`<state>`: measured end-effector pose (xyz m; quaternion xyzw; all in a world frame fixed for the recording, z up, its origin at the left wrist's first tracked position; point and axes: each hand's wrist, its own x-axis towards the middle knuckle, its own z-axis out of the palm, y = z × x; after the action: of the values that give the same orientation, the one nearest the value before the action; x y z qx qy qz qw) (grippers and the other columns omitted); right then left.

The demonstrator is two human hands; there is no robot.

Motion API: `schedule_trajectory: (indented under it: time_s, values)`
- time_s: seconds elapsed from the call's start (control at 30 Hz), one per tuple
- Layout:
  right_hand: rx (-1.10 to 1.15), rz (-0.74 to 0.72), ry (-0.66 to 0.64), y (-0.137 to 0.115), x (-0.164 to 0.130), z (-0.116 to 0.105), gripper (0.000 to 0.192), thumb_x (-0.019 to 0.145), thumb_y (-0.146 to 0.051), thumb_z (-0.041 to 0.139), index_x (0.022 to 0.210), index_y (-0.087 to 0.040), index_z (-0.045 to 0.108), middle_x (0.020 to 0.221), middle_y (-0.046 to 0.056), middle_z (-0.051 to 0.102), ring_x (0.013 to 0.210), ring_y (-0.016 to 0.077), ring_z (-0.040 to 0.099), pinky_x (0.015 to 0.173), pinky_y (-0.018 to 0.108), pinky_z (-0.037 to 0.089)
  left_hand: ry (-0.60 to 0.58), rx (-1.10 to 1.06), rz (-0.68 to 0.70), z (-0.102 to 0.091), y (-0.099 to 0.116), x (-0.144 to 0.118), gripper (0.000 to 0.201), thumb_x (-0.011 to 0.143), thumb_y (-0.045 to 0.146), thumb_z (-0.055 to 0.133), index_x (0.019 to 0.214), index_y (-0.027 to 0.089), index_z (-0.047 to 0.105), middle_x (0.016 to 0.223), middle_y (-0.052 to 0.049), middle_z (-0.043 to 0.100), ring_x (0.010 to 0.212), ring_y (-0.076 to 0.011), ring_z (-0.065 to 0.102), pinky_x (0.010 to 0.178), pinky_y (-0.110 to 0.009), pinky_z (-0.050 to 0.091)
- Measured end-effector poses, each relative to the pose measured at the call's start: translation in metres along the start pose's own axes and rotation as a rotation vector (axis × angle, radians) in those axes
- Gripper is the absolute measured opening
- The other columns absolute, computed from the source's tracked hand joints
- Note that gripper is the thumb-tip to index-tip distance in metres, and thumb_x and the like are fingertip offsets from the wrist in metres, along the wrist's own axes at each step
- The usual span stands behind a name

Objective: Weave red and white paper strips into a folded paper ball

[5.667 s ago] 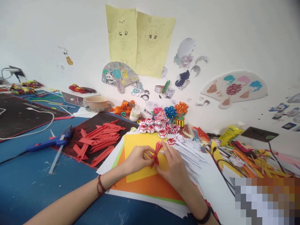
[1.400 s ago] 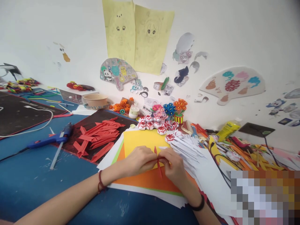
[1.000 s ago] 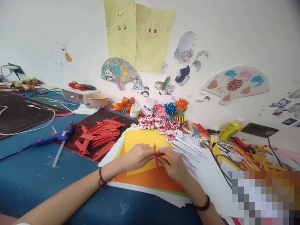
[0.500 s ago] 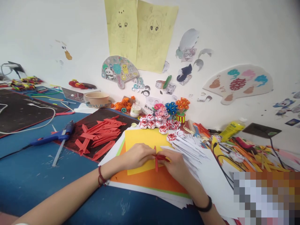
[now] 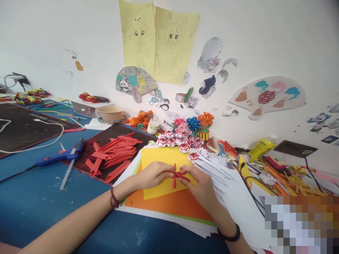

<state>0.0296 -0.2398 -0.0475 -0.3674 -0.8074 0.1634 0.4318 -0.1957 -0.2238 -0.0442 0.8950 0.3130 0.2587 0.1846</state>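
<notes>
Both my hands meet over a yellow paper sheet (image 5: 161,157) that lies on a stack of orange, green and white sheets. My left hand (image 5: 153,174) and my right hand (image 5: 201,185) pinch a small bundle of folded red paper strips (image 5: 177,175) between their fingertips. One strip stands upright and others point right. A pile of loose red folded strips (image 5: 112,155) lies on a dark mat to the left. White folded strips (image 5: 214,167) are heaped just right of my right hand.
A blue glue gun (image 5: 62,157) with a glue stick lies on the blue table at left. Small red-and-white paper flowers (image 5: 178,143), a paper bouquet (image 5: 197,123), a bowl (image 5: 109,113) and a jar stand along the wall. Coloured paper scraps and a black cable (image 5: 251,194) crowd the right.
The red bundle was fanned like a bow several seconds ago, then pressed flat. Over the last second my fingers turned it slightly, and strips now splay rightwards. The hands stay in place.
</notes>
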Motion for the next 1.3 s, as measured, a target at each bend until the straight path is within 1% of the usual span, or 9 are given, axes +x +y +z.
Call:
schedule_trajectory:
  time_s: [0.23, 0.4, 0.5, 0.57, 0.67, 0.83, 0.93, 1.1, 1.3]
  values:
    - [-0.020, -0.011, -0.035, 0.007, 0.000, 0.003, 0.010, 0.087, -0.032, 0.068, 0.090, -0.023, 0.066, 0.101, 0.006, 0.073, 0.099, 0.0238, 0.068, 0.089, 0.038, 0.053, -0.008, 0.145, 0.062, 0.003, -0.003, -0.003, 0.032, 0.104, 0.035, 0.035, 0.096, 0.019, 0.062, 0.082, -0.004, 0.063, 0.077, -0.0165, 0.057, 0.072, -0.026, 0.038]
    - [-0.012, 0.081, -0.050, 0.007, 0.002, -0.003, 0.012, 0.087, -0.029, 0.068, 0.097, -0.023, 0.068, 0.090, 0.004, 0.074, 0.085, 0.0213, 0.070, 0.077, 0.034, 0.053, -0.027, 0.288, 0.127, 0.001, 0.002, -0.005, 0.028, 0.104, 0.031, 0.037, 0.097, 0.019, 0.062, 0.084, -0.005, 0.064, 0.079, -0.0174, 0.056, 0.076, -0.029, 0.036]
    - [-0.025, 0.024, -0.130, 0.006, 0.004, -0.003, 0.005, 0.087, -0.026, 0.067, 0.090, -0.022, 0.070, 0.088, 0.003, 0.074, 0.082, 0.0205, 0.069, 0.074, 0.031, 0.052, -0.041, 0.304, 0.152, 0.000, 0.004, -0.005, 0.029, 0.104, 0.029, 0.036, 0.095, 0.018, 0.062, 0.084, -0.005, 0.065, 0.079, -0.0172, 0.056, 0.077, -0.030, 0.036]
    - [-0.024, -0.033, -0.171, 0.006, 0.003, -0.002, 0.011, 0.090, -0.023, 0.062, 0.085, -0.022, 0.071, 0.084, 0.003, 0.074, 0.077, 0.0189, 0.067, 0.069, 0.029, 0.050, -0.050, 0.309, 0.163, 0.000, 0.004, -0.004, 0.030, 0.104, 0.029, 0.035, 0.095, 0.019, 0.061, 0.084, -0.004, 0.065, 0.079, -0.0169, 0.056, 0.076, -0.029, 0.036]
    - [-0.032, -0.070, -0.158, 0.007, 0.001, 0.003, 0.015, 0.091, -0.019, 0.060, 0.081, -0.022, 0.072, 0.075, 0.001, 0.072, 0.067, 0.0166, 0.065, 0.061, 0.026, 0.046, -0.043, 0.333, 0.160, 0.003, 0.004, -0.004, 0.031, 0.104, 0.031, 0.034, 0.094, 0.019, 0.061, 0.083, -0.004, 0.065, 0.076, -0.0167, 0.056, 0.074, -0.029, 0.036]
    - [-0.146, 0.007, 0.021, 0.006, -0.007, 0.012, 0.019, 0.085, -0.011, 0.064, 0.068, -0.019, 0.066, 0.063, 0.000, 0.066, 0.059, 0.0156, 0.060, 0.057, 0.026, 0.041, 0.056, 0.256, 0.096, 0.011, 0.007, -0.002, 0.029, 0.104, 0.031, 0.037, 0.094, 0.018, 0.061, 0.081, -0.003, 0.065, 0.072, -0.0150, 0.057, 0.068, -0.027, 0.036]
    - [-0.201, -0.012, 0.099, 0.006, -0.009, 0.014, 0.019, 0.087, -0.012, 0.060, 0.069, -0.018, 0.064, 0.065, 0.001, 0.066, 0.061, 0.0168, 0.061, 0.058, 0.027, 0.042, 0.104, 0.202, 0.019, 0.017, 0.009, -0.001, 0.030, 0.104, 0.032, 0.039, 0.090, 0.018, 0.061, 0.078, -0.002, 0.065, 0.070, -0.0141, 0.058, 0.067, -0.025, 0.037]
    - [-0.201, -0.101, 0.046, 0.004, -0.009, 0.015, 0.017, 0.094, -0.019, 0.055, 0.085, -0.019, 0.069, 0.073, 0.004, 0.071, 0.067, 0.0182, 0.064, 0.063, 0.028, 0.047, 0.157, 0.157, -0.144, 0.019, 0.009, 0.000, 0.034, 0.104, 0.036, 0.039, 0.085, 0.018, 0.060, 0.075, -0.001, 0.065, 0.069, -0.0139, 0.060, 0.066, -0.023, 0.039]
    - [-0.242, -0.074, 0.010, -0.008, -0.010, 0.018, 0.024, 0.097, -0.025, 0.049, 0.087, -0.020, 0.070, 0.073, 0.006, 0.067, 0.069, 0.0197, 0.063, 0.065, 0.030, 0.048, 0.158, 0.209, -0.163, 0.017, 0.009, -0.001, 0.034, 0.104, 0.034, 0.037, 0.081, 0.018, 0.057, 0.073, -0.001, 0.064, 0.067, -0.0139, 0.059, 0.065, -0.023, 0.039]
